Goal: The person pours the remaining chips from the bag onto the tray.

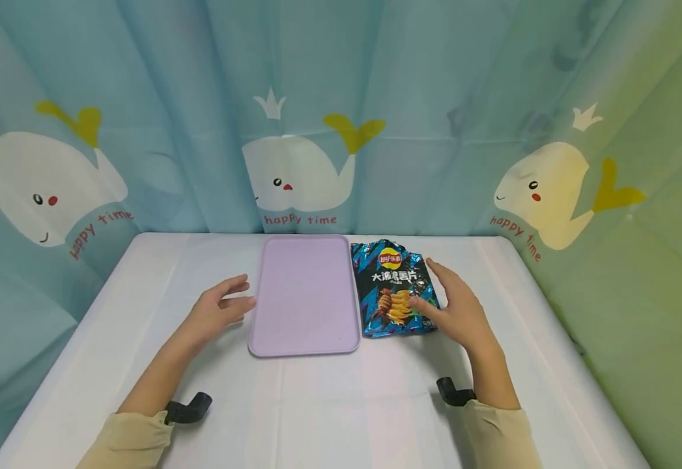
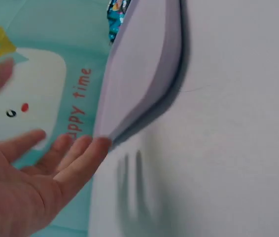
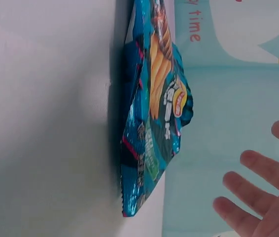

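A flat lilac tray with a low rim lies on the table. Right beside it, on the right, a blue and black bag of potato chips lies face up. My left hand hovers at the tray's left side with fingers spread and nothing held; the left wrist view shows its fingertips overlapping the tray's corner. Over the right edge of the chip bag, my right hand is held with fingers apart and thumb overlapping the bag. In the right wrist view the fingers are apart from the bag.
A white cloth covers the table. Behind it hangs a blue-green curtain printed with whales, which also runs along both sides. A black wrist mount sits at each cuff.
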`<act>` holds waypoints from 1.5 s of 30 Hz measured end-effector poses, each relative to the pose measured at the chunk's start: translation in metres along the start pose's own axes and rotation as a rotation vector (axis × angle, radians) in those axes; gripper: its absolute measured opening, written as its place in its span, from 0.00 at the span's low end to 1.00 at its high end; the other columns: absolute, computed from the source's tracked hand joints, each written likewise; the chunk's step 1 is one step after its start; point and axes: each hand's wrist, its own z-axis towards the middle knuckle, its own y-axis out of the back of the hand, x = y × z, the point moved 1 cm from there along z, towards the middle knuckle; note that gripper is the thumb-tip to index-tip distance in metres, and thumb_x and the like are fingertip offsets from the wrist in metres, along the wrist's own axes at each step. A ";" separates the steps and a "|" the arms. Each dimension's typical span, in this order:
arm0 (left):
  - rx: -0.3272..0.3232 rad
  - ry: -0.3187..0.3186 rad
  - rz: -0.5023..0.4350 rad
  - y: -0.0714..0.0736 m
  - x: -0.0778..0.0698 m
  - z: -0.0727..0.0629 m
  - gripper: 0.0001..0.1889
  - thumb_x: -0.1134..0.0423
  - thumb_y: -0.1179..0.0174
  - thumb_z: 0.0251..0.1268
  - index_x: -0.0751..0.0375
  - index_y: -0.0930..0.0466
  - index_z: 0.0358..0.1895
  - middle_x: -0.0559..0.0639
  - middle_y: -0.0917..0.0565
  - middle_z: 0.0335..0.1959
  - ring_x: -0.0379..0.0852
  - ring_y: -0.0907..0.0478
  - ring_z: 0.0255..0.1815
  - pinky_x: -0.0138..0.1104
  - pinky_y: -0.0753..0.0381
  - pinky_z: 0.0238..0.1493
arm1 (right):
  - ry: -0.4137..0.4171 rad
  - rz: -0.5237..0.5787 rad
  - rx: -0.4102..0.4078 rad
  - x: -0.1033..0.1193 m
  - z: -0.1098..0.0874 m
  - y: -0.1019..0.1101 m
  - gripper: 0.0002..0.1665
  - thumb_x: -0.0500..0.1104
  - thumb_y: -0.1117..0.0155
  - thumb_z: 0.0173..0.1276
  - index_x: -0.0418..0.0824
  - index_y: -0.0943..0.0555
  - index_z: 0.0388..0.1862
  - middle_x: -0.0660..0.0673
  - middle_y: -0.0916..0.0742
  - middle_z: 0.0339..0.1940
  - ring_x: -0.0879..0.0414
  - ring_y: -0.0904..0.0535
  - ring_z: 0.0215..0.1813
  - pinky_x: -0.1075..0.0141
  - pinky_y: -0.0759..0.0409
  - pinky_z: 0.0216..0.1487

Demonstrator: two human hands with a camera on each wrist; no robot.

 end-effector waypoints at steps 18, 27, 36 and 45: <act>0.018 0.228 -0.117 -0.004 0.040 0.028 0.27 0.65 0.37 0.69 0.75 0.31 0.66 0.63 0.18 0.51 0.44 0.16 0.44 0.37 0.11 0.47 | -0.356 0.096 -0.015 -0.019 0.019 -0.003 0.34 0.59 0.39 0.72 0.45 0.28 0.71 0.35 0.19 0.62 0.38 0.23 0.62 0.41 0.20 0.59; -0.031 0.201 -0.034 -0.009 0.046 0.027 0.27 0.69 0.30 0.59 0.75 0.25 0.61 0.60 0.16 0.45 0.44 0.16 0.39 0.36 0.11 0.43 | -0.410 0.111 0.025 -0.025 0.019 -0.017 0.35 0.54 0.38 0.72 0.43 0.31 0.73 0.32 0.23 0.67 0.35 0.27 0.66 0.39 0.23 0.64; -0.089 0.199 0.056 -0.011 0.044 0.033 0.25 0.68 0.29 0.57 0.71 0.22 0.58 0.57 0.16 0.42 0.44 0.18 0.37 0.34 0.11 0.41 | -0.418 0.100 0.077 -0.034 0.020 -0.023 0.36 0.50 0.38 0.72 0.40 0.34 0.75 0.29 0.24 0.66 0.33 0.25 0.64 0.39 0.22 0.62; -0.063 0.186 0.040 -0.009 0.049 0.032 0.25 0.66 0.28 0.58 0.71 0.23 0.58 0.56 0.17 0.41 0.43 0.18 0.36 0.34 0.11 0.39 | -0.401 0.174 0.094 -0.037 0.019 -0.029 0.35 0.47 0.40 0.74 0.39 0.36 0.76 0.29 0.21 0.63 0.34 0.22 0.62 0.40 0.22 0.62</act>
